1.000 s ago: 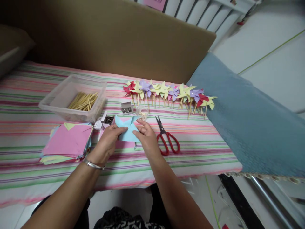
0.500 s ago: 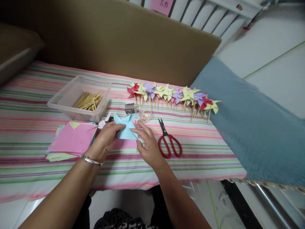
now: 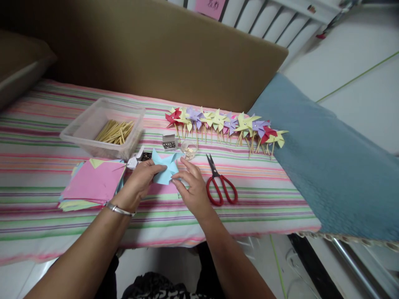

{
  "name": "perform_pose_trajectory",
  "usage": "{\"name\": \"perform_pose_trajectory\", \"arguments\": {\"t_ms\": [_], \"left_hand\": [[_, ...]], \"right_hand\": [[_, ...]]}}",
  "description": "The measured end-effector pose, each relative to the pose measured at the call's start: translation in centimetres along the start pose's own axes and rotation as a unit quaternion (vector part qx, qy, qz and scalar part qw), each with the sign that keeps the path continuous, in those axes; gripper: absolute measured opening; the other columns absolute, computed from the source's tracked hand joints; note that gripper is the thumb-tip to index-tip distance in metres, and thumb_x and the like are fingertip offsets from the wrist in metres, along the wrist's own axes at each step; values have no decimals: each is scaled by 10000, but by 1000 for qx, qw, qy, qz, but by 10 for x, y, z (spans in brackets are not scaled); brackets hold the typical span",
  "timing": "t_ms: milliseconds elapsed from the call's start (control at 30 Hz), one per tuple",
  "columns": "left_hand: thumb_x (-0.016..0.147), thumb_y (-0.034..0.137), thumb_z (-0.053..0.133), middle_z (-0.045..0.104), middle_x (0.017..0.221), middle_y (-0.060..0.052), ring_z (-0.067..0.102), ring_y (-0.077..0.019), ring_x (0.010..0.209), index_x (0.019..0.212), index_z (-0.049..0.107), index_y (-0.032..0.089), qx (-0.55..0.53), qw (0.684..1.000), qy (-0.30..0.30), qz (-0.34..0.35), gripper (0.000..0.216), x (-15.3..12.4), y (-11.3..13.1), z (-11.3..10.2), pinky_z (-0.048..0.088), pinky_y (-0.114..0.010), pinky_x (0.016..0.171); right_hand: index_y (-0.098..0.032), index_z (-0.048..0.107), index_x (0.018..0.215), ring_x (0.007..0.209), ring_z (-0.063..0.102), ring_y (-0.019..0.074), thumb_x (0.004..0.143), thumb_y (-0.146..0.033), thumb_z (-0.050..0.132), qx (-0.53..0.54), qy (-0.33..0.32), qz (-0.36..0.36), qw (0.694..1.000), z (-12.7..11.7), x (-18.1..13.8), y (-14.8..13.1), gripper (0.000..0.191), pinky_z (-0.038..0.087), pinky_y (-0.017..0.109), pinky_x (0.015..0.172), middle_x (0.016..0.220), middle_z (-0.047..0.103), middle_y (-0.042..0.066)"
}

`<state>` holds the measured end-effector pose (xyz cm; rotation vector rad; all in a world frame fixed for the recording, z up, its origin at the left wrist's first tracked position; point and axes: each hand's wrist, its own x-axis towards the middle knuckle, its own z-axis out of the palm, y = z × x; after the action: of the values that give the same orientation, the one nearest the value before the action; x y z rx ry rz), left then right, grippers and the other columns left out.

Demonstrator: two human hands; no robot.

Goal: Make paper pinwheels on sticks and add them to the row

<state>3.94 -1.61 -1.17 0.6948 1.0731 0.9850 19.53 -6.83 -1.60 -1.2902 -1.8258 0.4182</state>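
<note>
A light blue paper piece (image 3: 165, 167), cut and partly folded into points, is held over the striped cloth between both hands. My left hand (image 3: 139, 182) pinches its left edge, thumb on top. My right hand (image 3: 192, 185) pinches and folds its right corner with the fingertips. A pink sheet (image 3: 162, 189) lies under the hands. Red-handled scissors (image 3: 220, 185) lie just right of my right hand.
A row of finished paper pinwheels (image 3: 224, 124) on sticks lies beyond. A clear tub of wooden sticks (image 3: 106, 131) stands at the left, a stack of coloured paper (image 3: 93, 182) before it. Small pin boxes (image 3: 169, 143) and a little clear cup (image 3: 188, 149) sit nearby. A blue blanket (image 3: 327, 166) covers the right.
The blue paper has been folded further, its right corner brought in by my right hand. The view shifted slightly, and both hands stayed in place.
</note>
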Motion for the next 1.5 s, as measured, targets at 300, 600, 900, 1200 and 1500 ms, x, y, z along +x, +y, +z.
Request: {"name": "perform_pose_trajectory", "arguments": {"t_ms": [300,600,900,1200,1500], "left_hand": [[484,201,761,606,533,26,486,-93,484,607,627,138,-2,1000,-4,-9,193,-2,3,3,351,-226,516],[516,221,753,626,551,22,487,-89,494,628,679,137,31,999,-23,-1,159,-2,-7,6,351,-218,530],[522,189,733,636,547,17,492,-90,491,608,695,143,31,998,-46,-7,105,-4,-13,11,350,-213,522],[531,208,742,588,500,24,437,-84,455,563,675,153,55,997,-44,0,93,-3,-14,8,307,-221,484],[549,202,739,526,441,48,372,-63,419,515,652,156,65,996,-55,2,104,-5,-13,9,270,-217,460]], "right_hand": [[-252,705,814,1295,392,231,815,-232,617,53,-31,35,998,-2,2,5,91,369,435,1036,1392,462,63],[-206,674,725,1343,340,254,751,-234,668,92,41,115,988,3,5,2,39,258,458,1102,1391,474,104],[-196,670,731,1346,331,244,768,-209,640,53,55,123,990,6,6,1,50,255,436,1102,1369,490,124],[-207,655,714,1335,335,262,750,-192,650,29,58,127,990,5,6,1,39,236,485,1099,1372,488,104],[-219,651,699,1322,352,269,728,-193,664,22,49,141,989,4,7,3,41,263,481,1079,1336,517,91]]}}
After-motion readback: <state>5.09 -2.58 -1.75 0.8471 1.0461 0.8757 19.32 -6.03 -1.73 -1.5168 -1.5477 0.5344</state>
